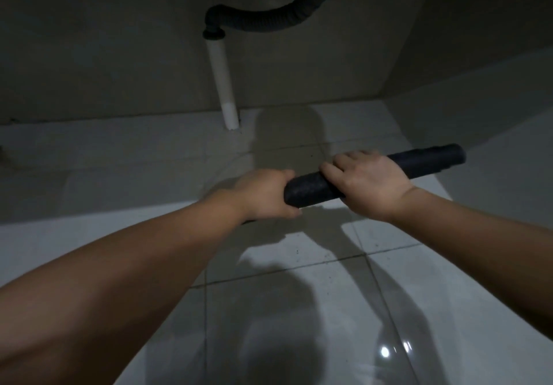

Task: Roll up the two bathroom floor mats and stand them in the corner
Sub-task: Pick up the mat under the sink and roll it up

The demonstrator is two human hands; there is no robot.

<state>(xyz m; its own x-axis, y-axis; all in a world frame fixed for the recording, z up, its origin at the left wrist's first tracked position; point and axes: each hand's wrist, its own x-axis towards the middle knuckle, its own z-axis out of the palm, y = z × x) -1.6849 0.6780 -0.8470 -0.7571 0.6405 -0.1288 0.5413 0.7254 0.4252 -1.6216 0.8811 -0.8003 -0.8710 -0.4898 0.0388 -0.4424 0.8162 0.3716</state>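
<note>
The person leans over the white tiled floor (329,295) with both arms stretched out, holding a dark rolled mat (311,189) level between the hands. The left hand (264,194) grips one end, its fingers clenched round the roll. The right hand (369,181) sits on top near the middle, its fingers (333,172) curled over the roll and grasping it. The far end of the roll sticks out past the right hand towards the corner (385,97) where two walls meet. The roll's shadow falls on the tiles below it. Against the back wall (89,40), a white pipe (223,85) rises from the floor to a grey hose (269,19).
</note>
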